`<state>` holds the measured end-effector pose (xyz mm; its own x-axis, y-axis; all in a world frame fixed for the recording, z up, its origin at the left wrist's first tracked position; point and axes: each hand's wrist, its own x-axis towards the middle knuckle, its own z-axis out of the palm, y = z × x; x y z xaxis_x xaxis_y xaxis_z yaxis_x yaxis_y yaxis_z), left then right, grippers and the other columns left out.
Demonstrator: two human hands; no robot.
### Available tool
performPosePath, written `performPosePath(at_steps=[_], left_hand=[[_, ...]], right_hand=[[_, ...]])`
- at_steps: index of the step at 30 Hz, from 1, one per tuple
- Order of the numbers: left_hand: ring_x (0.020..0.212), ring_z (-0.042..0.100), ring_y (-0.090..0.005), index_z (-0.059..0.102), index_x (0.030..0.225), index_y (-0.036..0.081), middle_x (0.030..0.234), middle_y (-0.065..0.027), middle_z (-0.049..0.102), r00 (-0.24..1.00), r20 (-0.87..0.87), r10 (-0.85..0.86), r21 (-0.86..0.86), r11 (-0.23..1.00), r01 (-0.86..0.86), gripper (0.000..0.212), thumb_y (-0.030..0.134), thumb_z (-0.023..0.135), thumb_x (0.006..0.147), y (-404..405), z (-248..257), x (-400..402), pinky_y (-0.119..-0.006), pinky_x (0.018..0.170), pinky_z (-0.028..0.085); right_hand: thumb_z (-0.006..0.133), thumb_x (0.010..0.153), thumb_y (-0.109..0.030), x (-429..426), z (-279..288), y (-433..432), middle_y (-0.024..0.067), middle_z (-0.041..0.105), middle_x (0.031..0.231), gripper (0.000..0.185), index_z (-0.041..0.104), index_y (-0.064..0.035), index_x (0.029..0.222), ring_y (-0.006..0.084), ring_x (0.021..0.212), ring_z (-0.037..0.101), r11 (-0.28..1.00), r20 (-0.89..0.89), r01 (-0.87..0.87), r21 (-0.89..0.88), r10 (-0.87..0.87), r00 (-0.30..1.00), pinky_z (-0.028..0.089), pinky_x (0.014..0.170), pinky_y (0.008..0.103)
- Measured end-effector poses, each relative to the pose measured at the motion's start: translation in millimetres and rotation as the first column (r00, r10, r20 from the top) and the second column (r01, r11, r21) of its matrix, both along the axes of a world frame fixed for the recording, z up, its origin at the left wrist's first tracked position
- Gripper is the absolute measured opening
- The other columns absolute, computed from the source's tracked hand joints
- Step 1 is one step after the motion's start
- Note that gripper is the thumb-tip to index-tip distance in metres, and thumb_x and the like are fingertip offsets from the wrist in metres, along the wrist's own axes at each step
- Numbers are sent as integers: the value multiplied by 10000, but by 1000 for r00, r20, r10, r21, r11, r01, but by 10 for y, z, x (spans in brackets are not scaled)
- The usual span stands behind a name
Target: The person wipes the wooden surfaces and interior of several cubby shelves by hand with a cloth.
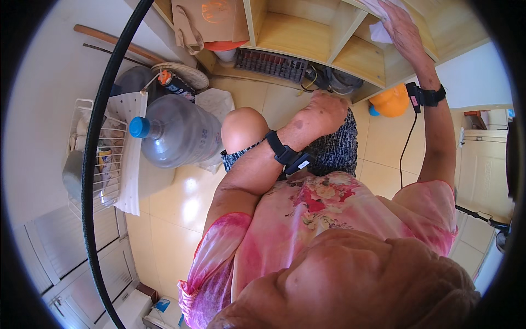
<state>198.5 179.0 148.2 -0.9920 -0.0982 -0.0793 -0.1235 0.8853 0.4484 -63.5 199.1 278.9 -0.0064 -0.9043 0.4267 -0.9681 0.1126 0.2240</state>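
Observation:
My right hand (402, 33) reaches up at the top right with a pale pink-white cloth (380, 33) under its palm and fingers. The cloth lies against the upright panels of a light wooden cubby shelf (300, 31). My left hand (322, 113) rests over the knee in dark patterned shorts (335, 150), across my body. Its fingers curl down out of sight, so their grip is hidden. Each wrist wears a black strap with a small device.
An abacus (269, 66) and dark cables sit under the shelf. An orange plastic object (390, 102) is on the floor at its right. To the left stand a large clear water bottle (181, 131), a gas canister (176, 84) and a white wire basket (98, 160). A paper bag (218, 20) fills one cubby.

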Motion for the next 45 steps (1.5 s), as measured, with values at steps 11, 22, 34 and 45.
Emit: performPosePath(at_steps=[11, 22, 34, 45], left_hand=[[900, 692, -351, 600, 1107, 45, 994, -192, 704, 1000, -21, 14, 1, 1000, -14, 292, 198, 524, 870, -60, -75, 36, -494, 842, 481], [922, 688, -346, 609, 1084, 34, 979, -195, 703, 999, 14, 40, -50, 998, -39, 301, 240, 514, 885, -87, -117, 47, -497, 855, 475], [1006, 654, -389, 604, 1154, 37, 1047, -222, 687, 976, -5, 219, 0, 976, -219, 407, 332, 550, 879, -534, 42, 142, -508, 870, 488], [1056, 634, -369, 571, 1208, 40, 1099, -192, 675, 896, -91, 435, -143, 884, -444, 495, 420, 577, 891, -712, 260, 298, -512, 890, 469]], right_hand=[[527, 910, -221, 758, -91, -1092, 202, 550, 1275, 456, 479, -66, 1336, 383, 1178, 503, 991, 3, -136, 13, 136, 991, 420, 1008, 462], [537, 923, -258, 1174, -226, -1954, 249, 565, 1229, 479, 476, -49, 1349, 419, 1142, 530, 960, -12, -277, -36, 277, 961, 418, 999, 507], [565, 907, -282, 1357, -65, -1699, 157, 365, 1501, 602, 384, -128, 1460, 391, 1416, 262, 973, 55, -228, -23, 229, 972, 241, 1129, 579], [576, 865, -116, 1445, -870, -153, 152, 460, 1438, 500, 518, -154, 1360, 320, 1343, 409, 986, -26, -166, 22, 167, 986, 352, 1086, 466]])
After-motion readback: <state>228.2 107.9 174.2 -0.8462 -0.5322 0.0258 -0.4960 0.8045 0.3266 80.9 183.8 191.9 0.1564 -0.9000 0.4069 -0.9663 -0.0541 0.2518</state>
